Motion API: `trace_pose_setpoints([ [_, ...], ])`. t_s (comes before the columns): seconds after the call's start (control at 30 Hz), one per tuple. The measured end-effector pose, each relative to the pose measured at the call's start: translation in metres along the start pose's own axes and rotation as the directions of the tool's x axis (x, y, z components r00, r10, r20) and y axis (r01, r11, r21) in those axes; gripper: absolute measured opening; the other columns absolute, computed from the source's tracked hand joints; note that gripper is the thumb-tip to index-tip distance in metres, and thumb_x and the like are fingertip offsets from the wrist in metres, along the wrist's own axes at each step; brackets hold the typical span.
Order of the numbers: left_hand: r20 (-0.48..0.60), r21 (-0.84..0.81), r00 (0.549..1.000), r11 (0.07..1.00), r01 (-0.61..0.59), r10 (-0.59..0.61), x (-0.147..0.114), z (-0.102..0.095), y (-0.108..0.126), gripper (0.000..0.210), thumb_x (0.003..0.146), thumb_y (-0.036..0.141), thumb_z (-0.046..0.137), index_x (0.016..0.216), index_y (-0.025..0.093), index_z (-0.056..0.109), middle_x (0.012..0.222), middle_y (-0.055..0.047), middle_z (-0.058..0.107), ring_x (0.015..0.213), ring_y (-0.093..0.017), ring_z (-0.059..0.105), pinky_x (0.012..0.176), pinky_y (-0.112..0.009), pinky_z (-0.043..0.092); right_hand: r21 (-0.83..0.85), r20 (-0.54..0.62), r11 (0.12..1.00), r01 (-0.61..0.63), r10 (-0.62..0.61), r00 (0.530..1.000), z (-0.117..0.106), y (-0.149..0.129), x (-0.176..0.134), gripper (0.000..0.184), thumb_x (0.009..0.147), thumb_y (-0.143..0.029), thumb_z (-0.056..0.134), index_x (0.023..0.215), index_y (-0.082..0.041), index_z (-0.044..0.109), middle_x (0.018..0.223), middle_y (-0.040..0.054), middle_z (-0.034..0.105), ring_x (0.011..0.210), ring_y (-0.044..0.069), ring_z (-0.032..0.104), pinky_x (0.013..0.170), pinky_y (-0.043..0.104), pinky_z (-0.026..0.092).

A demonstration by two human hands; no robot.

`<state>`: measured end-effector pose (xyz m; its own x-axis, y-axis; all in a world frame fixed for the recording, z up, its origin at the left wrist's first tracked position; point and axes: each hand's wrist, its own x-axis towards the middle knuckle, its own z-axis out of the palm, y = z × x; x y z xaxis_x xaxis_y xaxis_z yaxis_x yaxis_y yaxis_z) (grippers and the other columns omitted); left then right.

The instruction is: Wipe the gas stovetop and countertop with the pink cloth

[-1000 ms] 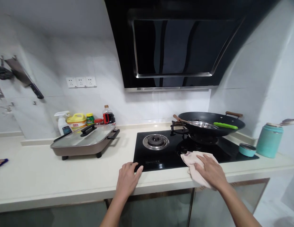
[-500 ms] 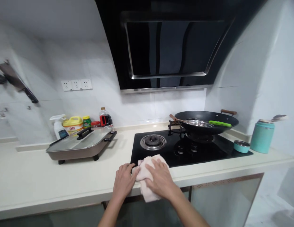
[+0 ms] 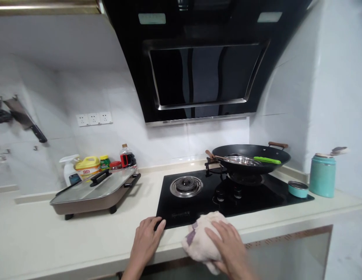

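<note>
My right hand (image 3: 229, 249) grips a bunched white cloth (image 3: 203, 239) with a purple patch. The cloth lies over the front edge of the gas hob (image 3: 185, 210) and the counter, and part of it hangs over the counter's edge. My left hand (image 3: 146, 238) holds nothing. It rests on the counter (image 3: 111, 237) with its fingers flat, at the hob's front left corner. Behind the hands is the bare left burner (image 3: 186, 186). A black wok (image 3: 245, 149) sits on the right burner, with a metal lid or dish and a green-handled utensil in it.
An electric pan (image 3: 90, 204) with a glass lid stands to the left. Behind it are a spray bottle (image 3: 70, 171), a yellow jug (image 3: 88, 165) and a dark sauce bottle (image 3: 127, 157). A teal canister (image 3: 323, 177) and small teal bowl (image 3: 298, 191) stand right. A range hood (image 3: 198, 77) hangs overhead.
My right hand has slid right along the hob's front edge with the cloth. My left hand has come off the cloth onto the counter. The view has tilted up.
</note>
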<state>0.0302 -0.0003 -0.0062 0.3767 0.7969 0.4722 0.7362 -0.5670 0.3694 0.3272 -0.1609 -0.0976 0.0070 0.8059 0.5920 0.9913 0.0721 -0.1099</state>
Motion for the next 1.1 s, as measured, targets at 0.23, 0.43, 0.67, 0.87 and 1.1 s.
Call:
trace_pose_setpoints([
  [0.23,-0.006,0.008,1.0,1.0,-0.001,0.001,-0.003,-0.001,0.007,0.044,0.101,0.054,0.045,0.117,0.026,0.075,0.123,-0.008,0.072,0.121,-0.029,0.061,0.106,-0.046,0.046,-0.212,-0.18,0.975,-0.067,0.028,0.983,-0.038,0.127,-0.045,0.088,0.061,-0.026,0.076,0.146,-0.03,0.052,0.146,0.0122,0.06,0.134,0.038,0.054,0.114,0.053,0.034],
  [0.43,0.008,0.001,1.0,1.0,0.025,-0.025,-0.006,-0.004,0.015,0.045,0.101,0.055,0.046,0.118,0.025,0.074,0.124,-0.009,0.071,0.121,-0.03,0.061,0.106,-0.047,0.045,-0.32,-0.275,0.93,-0.181,0.092,0.957,-0.054,0.163,-0.063,0.079,0.064,-0.027,0.068,0.141,-0.024,0.05,0.14,0.0181,0.06,0.124,0.041,0.058,0.106,0.057,0.04],
  [0.67,-0.015,0.019,1.0,1.0,0.007,-0.007,-0.006,-0.002,0.017,0.044,0.101,0.055,0.047,0.117,0.025,0.074,0.121,-0.009,0.072,0.118,-0.03,0.061,0.104,-0.047,0.045,-0.258,-0.151,0.959,-0.118,0.08,0.985,-0.031,0.055,-0.02,0.08,0.061,-0.023,0.081,0.137,-0.032,0.059,0.138,0.0142,0.063,0.121,0.04,0.06,0.102,0.057,0.047],
  [0.87,-0.018,0.033,1.0,0.999,0.0,0.0,-0.007,-0.002,0.016,0.041,0.101,0.051,0.049,0.118,0.025,0.074,0.122,-0.009,0.072,0.119,-0.03,0.061,0.103,-0.046,0.046,-0.048,0.011,0.998,0.044,-0.044,0.999,-0.014,-0.058,0.03,0.034,0.099,-0.042,0.065,0.129,-0.026,0.064,0.137,0.0097,0.064,0.116,0.024,0.064,0.098,0.047,0.057],
  [1.1,-0.031,0.016,0.999,1.0,-0.013,0.013,-0.01,-0.004,0.017,0.038,0.102,0.049,0.049,0.116,0.025,0.075,0.12,-0.009,0.072,0.118,-0.029,0.062,0.101,-0.045,0.047,-0.005,0.019,0.993,0.121,-0.121,0.993,-0.011,-0.068,0.034,0.031,0.101,-0.042,0.062,0.128,-0.026,0.065,0.137,0.0089,0.064,0.114,0.021,0.065,0.097,0.043,0.058],
])
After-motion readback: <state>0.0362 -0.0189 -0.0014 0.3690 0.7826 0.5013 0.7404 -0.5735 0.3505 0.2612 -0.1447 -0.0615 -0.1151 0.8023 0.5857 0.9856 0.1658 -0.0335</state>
